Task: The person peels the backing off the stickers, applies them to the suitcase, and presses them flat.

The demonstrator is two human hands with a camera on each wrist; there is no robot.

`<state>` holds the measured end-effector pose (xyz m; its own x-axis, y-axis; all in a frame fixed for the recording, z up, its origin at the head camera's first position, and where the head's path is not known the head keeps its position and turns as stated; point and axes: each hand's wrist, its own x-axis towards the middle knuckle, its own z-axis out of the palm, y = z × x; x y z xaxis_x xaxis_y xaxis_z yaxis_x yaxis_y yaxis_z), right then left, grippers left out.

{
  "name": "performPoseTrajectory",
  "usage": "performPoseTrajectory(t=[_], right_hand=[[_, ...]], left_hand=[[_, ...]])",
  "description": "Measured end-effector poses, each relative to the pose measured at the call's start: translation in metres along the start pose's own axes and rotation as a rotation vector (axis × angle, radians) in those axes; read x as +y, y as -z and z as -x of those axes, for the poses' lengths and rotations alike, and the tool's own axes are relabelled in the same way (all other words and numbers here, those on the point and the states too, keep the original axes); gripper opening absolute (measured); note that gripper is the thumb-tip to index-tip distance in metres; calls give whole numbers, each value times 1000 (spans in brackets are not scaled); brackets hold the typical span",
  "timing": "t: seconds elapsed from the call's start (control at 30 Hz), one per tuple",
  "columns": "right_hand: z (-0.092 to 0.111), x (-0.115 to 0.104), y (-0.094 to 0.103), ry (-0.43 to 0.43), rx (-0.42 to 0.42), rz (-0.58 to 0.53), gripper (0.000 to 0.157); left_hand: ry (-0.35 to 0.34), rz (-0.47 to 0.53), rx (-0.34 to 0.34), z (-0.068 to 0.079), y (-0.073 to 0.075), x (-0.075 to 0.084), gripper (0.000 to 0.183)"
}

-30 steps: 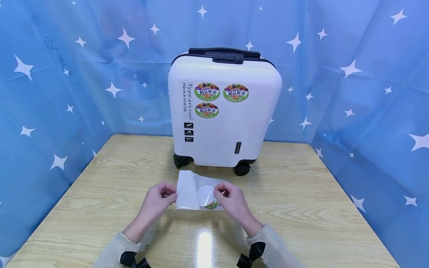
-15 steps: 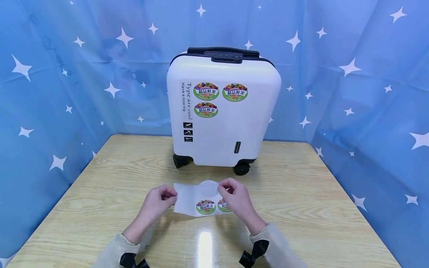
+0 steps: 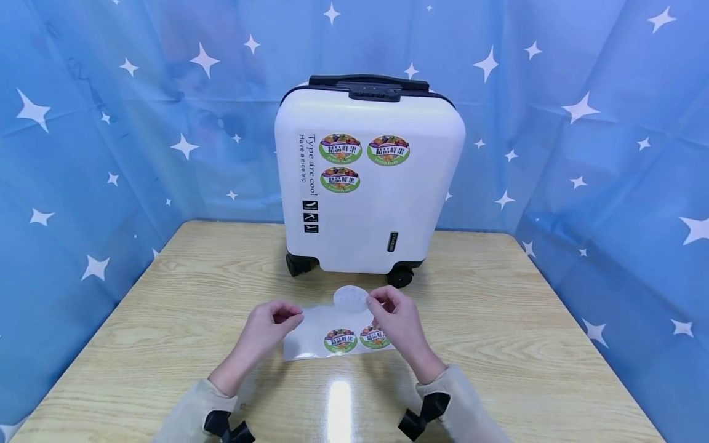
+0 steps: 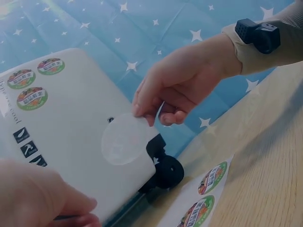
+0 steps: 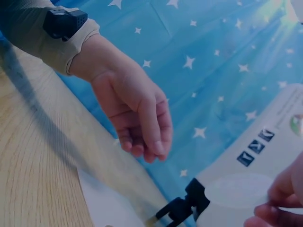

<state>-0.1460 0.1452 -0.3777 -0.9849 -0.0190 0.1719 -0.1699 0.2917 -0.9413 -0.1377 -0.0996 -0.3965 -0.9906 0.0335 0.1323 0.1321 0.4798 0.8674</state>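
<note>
My right hand pinches the edge of a peeled round sticker, its pale back showing; in the left wrist view the same sticker hangs from the fingertips. Below it the white sticker sheet lies on the table, with two colourful fruit stickers visible on it. My left hand hovers over the sheet's left end, fingers loosely curled; the right wrist view shows this left hand holding nothing. Behind stands a white suitcase bearing three fruit stickers on its upper front.
The suitcase rests on black wheels at the back of the wooden table. A blue curtain with white stars surrounds the table at the back and sides. Black cameras are strapped to both wrists.
The round sticker has come off the sheet and moved up with my right hand. The sheet, folded over at first, now lies flat. My left hand has let go of it.
</note>
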Motion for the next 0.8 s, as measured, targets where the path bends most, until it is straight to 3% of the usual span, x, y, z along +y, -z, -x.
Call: performPoseTrajectory(t=[0.1, 0.33, 0.4, 0.8], right_hand=[[0, -1, 1, 9, 17, -10, 6], [-2, -8, 3, 34, 64, -62, 8], [-4, -10, 4, 59, 69, -72, 9], [-15, -29, 12, 166, 84, -104, 10]], left_hand=[[-72, -13, -5, -2, -6, 5, 4], [-385, -50, 65, -9, -17, 16, 8], [-443, -64, 92, -11, -20, 19, 8], [-670, -93, 256, -26, -28, 35, 18]])
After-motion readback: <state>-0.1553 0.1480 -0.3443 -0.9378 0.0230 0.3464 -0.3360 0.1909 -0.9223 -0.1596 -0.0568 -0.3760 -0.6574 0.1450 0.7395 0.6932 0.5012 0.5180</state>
